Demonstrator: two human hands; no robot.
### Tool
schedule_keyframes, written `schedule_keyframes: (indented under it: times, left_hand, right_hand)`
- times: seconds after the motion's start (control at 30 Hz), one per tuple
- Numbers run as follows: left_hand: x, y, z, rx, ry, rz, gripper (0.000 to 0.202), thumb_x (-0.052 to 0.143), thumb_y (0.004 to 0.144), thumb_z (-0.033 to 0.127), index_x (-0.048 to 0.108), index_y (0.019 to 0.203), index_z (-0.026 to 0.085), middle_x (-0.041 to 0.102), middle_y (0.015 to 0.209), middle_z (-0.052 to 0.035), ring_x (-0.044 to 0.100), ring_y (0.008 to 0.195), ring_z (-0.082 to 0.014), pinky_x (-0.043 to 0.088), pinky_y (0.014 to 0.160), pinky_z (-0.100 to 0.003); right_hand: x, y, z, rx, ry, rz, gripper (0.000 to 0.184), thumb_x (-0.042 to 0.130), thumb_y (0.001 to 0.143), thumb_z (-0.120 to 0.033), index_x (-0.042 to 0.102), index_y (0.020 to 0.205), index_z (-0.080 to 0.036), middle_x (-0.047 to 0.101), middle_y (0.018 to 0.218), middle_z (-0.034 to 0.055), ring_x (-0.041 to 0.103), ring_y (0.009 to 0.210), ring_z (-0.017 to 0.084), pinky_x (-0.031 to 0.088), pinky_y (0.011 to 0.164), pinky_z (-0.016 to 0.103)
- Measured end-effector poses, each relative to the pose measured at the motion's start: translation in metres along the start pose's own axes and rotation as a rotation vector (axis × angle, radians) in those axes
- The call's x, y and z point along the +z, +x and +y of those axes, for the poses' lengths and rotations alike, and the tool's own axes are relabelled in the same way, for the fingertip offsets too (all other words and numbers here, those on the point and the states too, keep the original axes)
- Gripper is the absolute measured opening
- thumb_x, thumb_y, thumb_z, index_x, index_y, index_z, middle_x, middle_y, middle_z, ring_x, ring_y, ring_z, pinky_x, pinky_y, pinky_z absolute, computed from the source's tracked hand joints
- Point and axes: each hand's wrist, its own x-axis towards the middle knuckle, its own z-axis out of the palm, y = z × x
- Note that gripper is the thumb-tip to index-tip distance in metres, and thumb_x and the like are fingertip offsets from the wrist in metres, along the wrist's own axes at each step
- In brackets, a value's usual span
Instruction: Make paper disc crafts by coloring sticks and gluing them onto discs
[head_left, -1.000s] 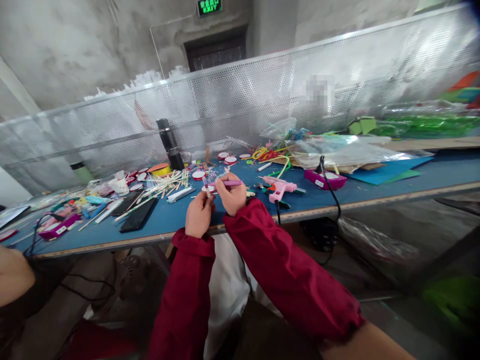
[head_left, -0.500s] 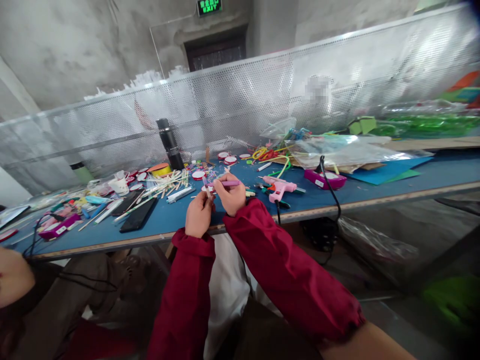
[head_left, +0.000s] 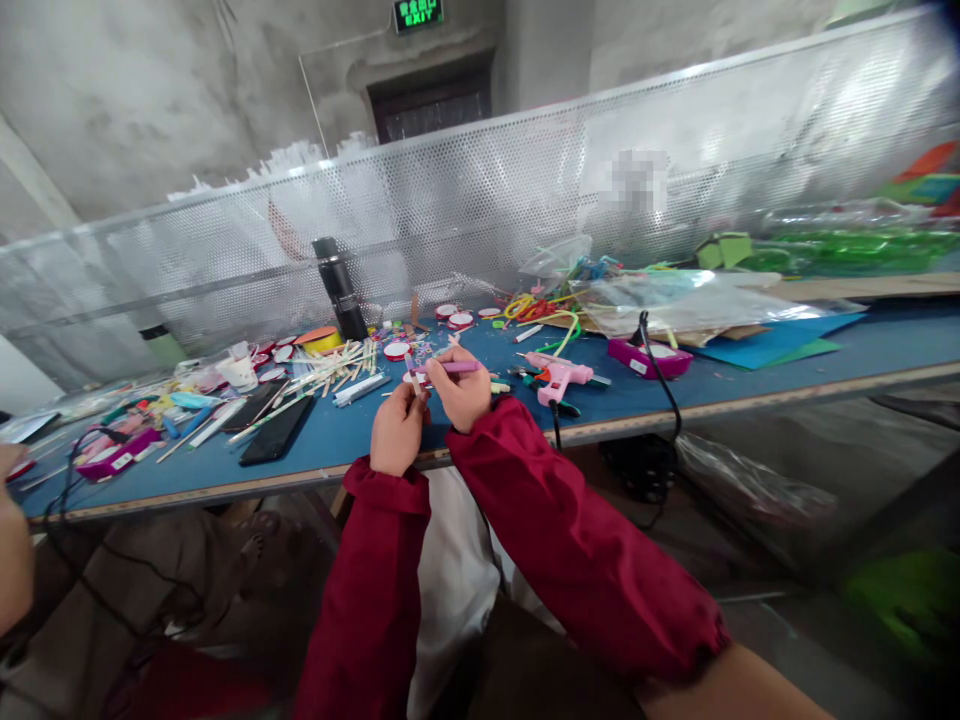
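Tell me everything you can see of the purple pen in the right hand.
The purple pen is slim and straight, and looks like plastic. It is held in the right hand, close to level, its body lying sideways across the hand. Its front end points left, toward the small pale piece in the left hand. Whether the tip touches that piece is too small to tell.
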Motion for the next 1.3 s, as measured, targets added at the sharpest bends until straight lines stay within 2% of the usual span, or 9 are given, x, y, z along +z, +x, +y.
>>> schedule_keyframes:
  times: [0.2, 0.33, 0.53, 0.73, 0.93, 1.13, 1.3]
  left_hand:
    - [0.0, 0.0, -0.001, 0.007, 0.022, -0.002, 0.02, 0.05, 0.099, 0.036, 0.059, 0.087, 0.022, 0.064, 0.07, -0.0002, 0.058, 0.068, -0.0169, 0.038, 0.064, -0.027]
    - [0.0, 0.0, -0.001, 0.0, 0.042, 0.007, 0.021, 0.049, 0.099, 0.037, 0.059, 0.086, 0.022, 0.065, 0.071, -0.0003, 0.058, 0.067, -0.0167, 0.039, 0.064, -0.027]
    - [0.0, 0.0, 0.0, -0.006, 0.026, 0.0, 0.021, 0.05, 0.098, 0.036, 0.06, 0.086, 0.022, 0.064, 0.069, -0.0002, 0.057, 0.065, -0.017, 0.038, 0.063, -0.028]
    - [0.0, 0.0, -0.001, -0.002, 0.028, -0.004, 0.021, 0.049, 0.099, 0.036, 0.058, 0.086, 0.023, 0.065, 0.071, -0.0001, 0.058, 0.067, -0.0169, 0.038, 0.064, -0.027]
    - [0.0, 0.0, -0.002, -0.002, 0.048, -0.002, 0.022, 0.049, 0.099, 0.037, 0.058, 0.085, 0.023, 0.065, 0.072, -0.0006, 0.058, 0.069, -0.0175, 0.039, 0.065, -0.028]
    - [0.0, -0.001, 0.0, -0.003, 0.047, 0.002, 0.021, 0.049, 0.099, 0.036, 0.059, 0.087, 0.023, 0.066, 0.072, -0.0013, 0.06, 0.07, -0.018, 0.039, 0.064, -0.028]
    - [0.0, -0.001, 0.0, 0.0, 0.05, 0.0, 0.021, 0.049, 0.099, 0.036, 0.058, 0.085, 0.023, 0.065, 0.071, -0.0011, 0.059, 0.068, -0.0178, 0.039, 0.064, -0.027]
  right_hand:
    - [-0.001, 0.001, 0.002, 0.005, -0.072, 0.042, 0.025, 0.063, 0.087, -0.041, 0.061, 0.069, -0.023, 0.061, 0.06, -0.0025, 0.053, 0.056, 0.014, 0.04, 0.055, 0.028]
    - [-0.002, 0.003, 0.009, 0.019, -0.099, 0.076, 0.026, 0.061, 0.088, -0.04, 0.062, 0.069, -0.023, 0.063, 0.061, -0.0015, 0.056, 0.058, 0.015, 0.042, 0.058, 0.028]
    - [0.0, 0.001, 0.005, 0.015, 0.008, 0.021, 0.025, 0.063, 0.087, -0.041, 0.059, 0.071, -0.024, 0.061, 0.061, -0.0026, 0.054, 0.058, 0.014, 0.043, 0.057, 0.027]
    - [0.0, 0.0, 0.001, 0.02, -0.005, 0.003, 0.025, 0.063, 0.086, -0.042, 0.059, 0.071, -0.023, 0.061, 0.061, -0.0026, 0.053, 0.057, 0.014, 0.042, 0.056, 0.027]
    - [-0.002, 0.002, 0.006, 0.006, -0.1, 0.063, 0.027, 0.061, 0.088, -0.042, 0.059, 0.069, -0.023, 0.06, 0.06, -0.0026, 0.053, 0.056, 0.014, 0.04, 0.057, 0.028]
    - [0.0, 0.0, 0.0, 0.004, 0.001, 0.016, 0.024, 0.062, 0.086, -0.04, 0.058, 0.07, -0.023, 0.059, 0.059, -0.0033, 0.052, 0.055, 0.014, 0.04, 0.055, 0.027]
    - [0.0, 0.0, -0.003, 0.017, -0.036, 0.02, 0.025, 0.062, 0.086, -0.041, 0.059, 0.07, -0.023, 0.061, 0.06, -0.0024, 0.053, 0.057, 0.014, 0.042, 0.056, 0.027]
